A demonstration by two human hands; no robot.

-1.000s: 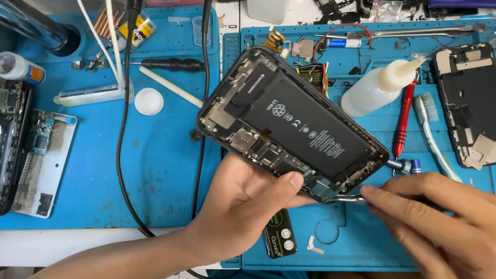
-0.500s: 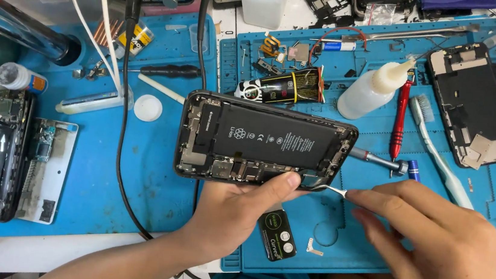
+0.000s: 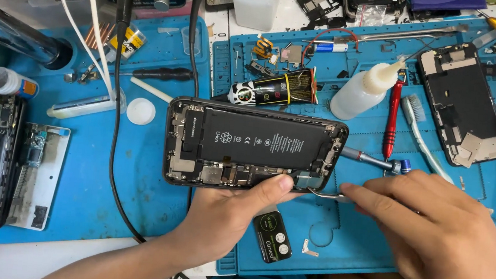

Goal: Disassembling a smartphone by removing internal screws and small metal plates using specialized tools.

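on the battery (image 3: 263,140) inside the opened phone (image 3: 254,148) there is a black label with small white marks, rectangular, covering most of the middle. above the phone lies a black tube (image 3: 274,89) with a white and yellow label, on its side. to the right of it stands a white squeeze bottle (image 3: 363,91) with a thin nozzle, tilted. near the bottom, just below the phone, lies a small black card (image 3: 272,237) with a green round mark and two white dots. far left, a small white bottle (image 3: 10,82) with an orange and blue label lies on the blue mat (image 3: 132,207).

the left hand (image 3: 223,216) holds the phone from below; the thumb presses on the lower edge of the frame, and the other fingers are under the phone, hidden. the right hand (image 3: 441,237) has its fingers pressed together around thin metal tweezers (image 3: 328,195), pinching them. the tip of the tweezers touches the lower right corner of the phone, just beside the left thumb.

the phone lies flat and sideways, open side up, between the two hands and a little above them. a red screwdriver (image 3: 392,120) and a toothbrush (image 3: 421,132) lie to its right, and a removed screen (image 3: 464,106) is well apart at the right.
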